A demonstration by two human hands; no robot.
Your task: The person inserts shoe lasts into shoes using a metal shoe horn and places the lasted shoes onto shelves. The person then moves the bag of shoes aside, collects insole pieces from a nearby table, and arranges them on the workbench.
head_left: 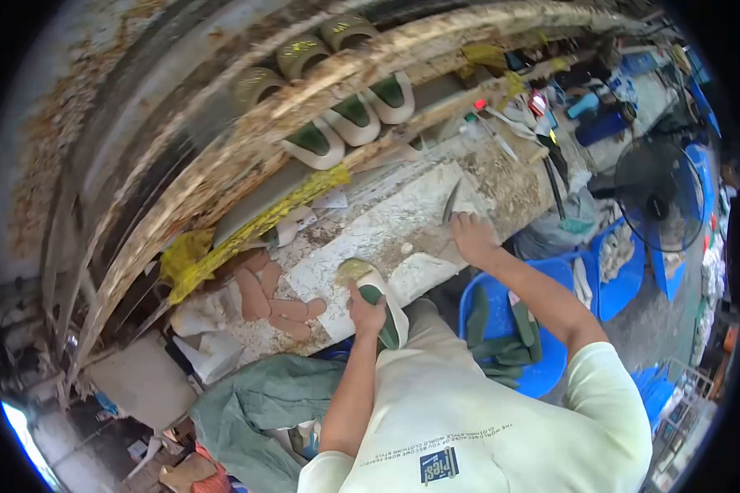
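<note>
My left hand is wrapped round a white and dark green shoe, with its front end over the edge of the workbench. A patch of yellowish olive shows at the shoe's far end. Farther right, my right hand is on the bench with its fingers curled down at the near end of a thin, dark, curved knife. The knife's handle is hidden by the fingers. Between the hands lies a small pale lump.
Brown, sole-shaped pieces lie left on the bench. Racks above hold more white and green shoes. Blue bins with green pieces stand below my right arm. A fan stands at right; a green cloth lies lower left.
</note>
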